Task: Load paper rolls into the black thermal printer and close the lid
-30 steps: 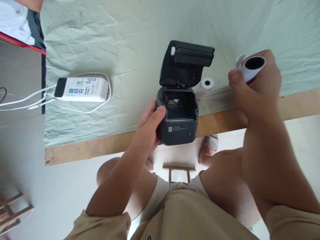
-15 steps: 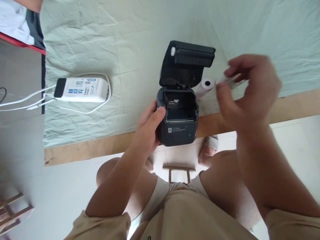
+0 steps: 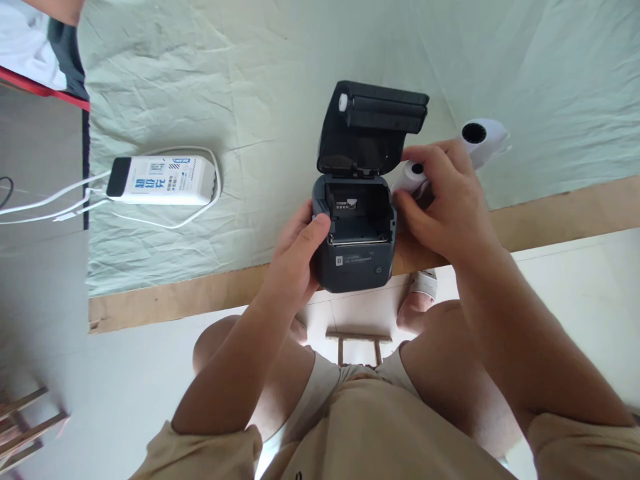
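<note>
A dark portable printer [image 3: 357, 267] stands at the table's front edge with its lid [image 3: 375, 127] raised and its paper bay showing no roll. My left hand [image 3: 300, 253] grips the printer's left side, thumb on top. Just right of the printer, my right hand [image 3: 440, 197] has its thumb and fingers around a small white paper roll [image 3: 411, 177]. Behind that hand a larger white roll [image 3: 487, 139] with a dark core lies on the cloth. Part of the small roll is hidden by my fingers.
On the green cloth [image 3: 270, 87] at the left lies a white power strip [image 3: 167, 180] with white cables. A wooden edge [image 3: 175, 297] runs along the table's front. Part of another person's arm [image 3: 63, 8] shows at the top left.
My right hand has moved left to the small roll and closed around it. The larger roll now rests on the cloth where my right hand was. My left hand and the printer have hardly moved.
</note>
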The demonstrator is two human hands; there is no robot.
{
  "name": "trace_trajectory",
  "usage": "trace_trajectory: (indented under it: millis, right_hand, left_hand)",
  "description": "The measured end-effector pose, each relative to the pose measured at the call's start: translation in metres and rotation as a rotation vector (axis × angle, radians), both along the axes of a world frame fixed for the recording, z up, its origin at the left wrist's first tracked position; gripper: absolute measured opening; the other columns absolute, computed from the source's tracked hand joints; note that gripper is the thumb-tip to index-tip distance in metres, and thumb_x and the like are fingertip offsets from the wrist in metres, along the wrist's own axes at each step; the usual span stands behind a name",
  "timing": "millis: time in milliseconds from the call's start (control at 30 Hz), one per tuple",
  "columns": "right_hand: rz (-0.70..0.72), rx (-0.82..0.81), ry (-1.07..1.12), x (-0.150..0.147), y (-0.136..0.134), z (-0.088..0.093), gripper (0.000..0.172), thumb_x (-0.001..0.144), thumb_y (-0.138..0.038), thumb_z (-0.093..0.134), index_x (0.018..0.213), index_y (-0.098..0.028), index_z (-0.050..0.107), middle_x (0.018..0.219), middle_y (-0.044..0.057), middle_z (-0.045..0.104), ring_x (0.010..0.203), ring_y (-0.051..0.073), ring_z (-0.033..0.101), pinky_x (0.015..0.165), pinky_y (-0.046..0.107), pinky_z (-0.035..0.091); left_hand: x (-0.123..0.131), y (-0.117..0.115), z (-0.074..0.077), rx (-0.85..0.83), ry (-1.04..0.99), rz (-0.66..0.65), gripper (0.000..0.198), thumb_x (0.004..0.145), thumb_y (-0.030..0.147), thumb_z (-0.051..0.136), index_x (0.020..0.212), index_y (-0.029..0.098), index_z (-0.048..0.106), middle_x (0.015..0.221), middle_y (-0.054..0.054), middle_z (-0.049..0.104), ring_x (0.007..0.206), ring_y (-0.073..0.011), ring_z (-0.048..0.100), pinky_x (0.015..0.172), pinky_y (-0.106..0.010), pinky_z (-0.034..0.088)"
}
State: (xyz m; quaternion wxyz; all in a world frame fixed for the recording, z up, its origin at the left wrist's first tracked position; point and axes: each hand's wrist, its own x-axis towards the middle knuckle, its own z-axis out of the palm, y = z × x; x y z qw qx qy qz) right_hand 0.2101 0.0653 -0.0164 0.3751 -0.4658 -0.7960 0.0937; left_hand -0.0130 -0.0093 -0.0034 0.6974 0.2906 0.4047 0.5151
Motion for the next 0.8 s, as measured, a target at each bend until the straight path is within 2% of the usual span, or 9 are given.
trace_trajectory:
  millis: [100,167,267,333,433,533,633,733,800]
  right_hand:
    - [-0.028,-0.022,0.039,0.002,0.001,0.002,0.055,0.085,-0.016,0.07,0.137,-0.032,0.06,0.112,0.009,0.066,0.105,0.029,0.068,0.094,0.053,0.058]
    - [0.003,-0.007,0.179,0.002,-0.001,0.008,0.06,0.088,-0.022,0.073,0.143,-0.034,0.052,0.114,0.007,0.064,0.102,0.027,0.069,0.085,0.047,0.06]
    - [0.079,0.099,0.371,-0.004,-0.011,0.025,0.05,0.089,-0.037,0.077,0.134,-0.035,0.054,0.114,0.005,0.064,0.095,0.023,0.069,0.07,0.039,0.057]
    - [0.143,0.123,0.317,-0.013,-0.021,0.038,0.041,0.088,-0.035,0.079,0.124,-0.034,0.059,0.113,0.003,0.069,0.097,0.024,0.072,0.073,0.041,0.059]
    - [0.183,0.158,0.118,-0.028,-0.032,0.048,0.033,0.092,-0.017,0.072,0.118,-0.033,0.061,0.108,-0.002,0.079,0.096,0.023,0.077,0.077,0.041,0.061]
    - [0.138,0.169,0.017,-0.037,-0.033,0.046,0.028,0.09,-0.015,0.075,0.112,-0.028,0.063,0.102,-0.003,0.082,0.088,0.02,0.079,0.07,0.036,0.058]
    - [0.15,0.158,0.011,-0.038,-0.029,0.04,0.016,0.089,-0.012,0.073,0.09,-0.025,0.062,0.098,-0.004,0.083,0.087,0.02,0.08,0.069,0.036,0.055]
    - [0.189,0.165,0.065,-0.036,-0.026,0.038,0.02,0.09,-0.007,0.066,0.081,-0.025,0.061,0.096,-0.003,0.083,0.088,0.021,0.079,0.073,0.038,0.054]
    - [0.208,0.173,0.094,-0.036,-0.028,0.041,0.02,0.088,-0.008,0.067,0.08,-0.025,0.061,0.092,-0.001,0.08,0.082,0.021,0.074,0.072,0.039,0.052]
  left_hand:
    - [0.0,0.0,0.001,-0.01,0.012,0.005,0.037,0.097,0.049,0.066,0.124,0.024,0.071,0.116,-0.007,0.081,0.106,-0.0285,0.08,0.08,-0.035,0.069]
    - [0.0,-0.001,0.001,-0.007,0.021,0.017,0.035,0.097,0.048,0.067,0.122,0.023,0.072,0.114,-0.006,0.081,0.104,-0.0275,0.08,0.079,-0.034,0.069]
    - [0.001,-0.001,0.002,0.004,0.026,0.035,0.03,0.098,0.047,0.067,0.115,0.023,0.074,0.111,-0.005,0.081,0.1,-0.0257,0.081,0.079,-0.034,0.068]
    - [0.002,-0.001,0.003,0.002,0.021,0.043,0.03,0.098,0.046,0.067,0.114,0.023,0.074,0.109,-0.005,0.08,0.099,-0.0255,0.081,0.078,-0.034,0.068]
    - [0.004,0.0,0.005,-0.001,0.012,0.053,0.032,0.096,0.047,0.069,0.116,0.023,0.073,0.108,-0.005,0.08,0.098,-0.0263,0.081,0.076,-0.034,0.068]
    - [0.004,0.0,0.007,-0.015,0.033,0.055,0.033,0.095,0.048,0.07,0.116,0.023,0.072,0.106,-0.006,0.08,0.098,-0.0262,0.08,0.076,-0.034,0.068]
    - [0.004,0.0,0.007,-0.023,0.064,0.052,0.035,0.093,0.05,0.071,0.115,0.022,0.071,0.106,-0.006,0.079,0.098,-0.0266,0.08,0.076,-0.034,0.067]
    - [0.004,0.0,0.006,-0.014,0.053,0.046,0.036,0.093,0.051,0.07,0.115,0.022,0.07,0.106,-0.006,0.079,0.097,-0.0266,0.08,0.075,-0.034,0.067]
    - [0.004,0.0,0.005,-0.017,0.027,0.04,0.033,0.095,0.048,0.069,0.116,0.022,0.069,0.105,-0.006,0.08,0.096,-0.0261,0.08,0.075,-0.033,0.067]
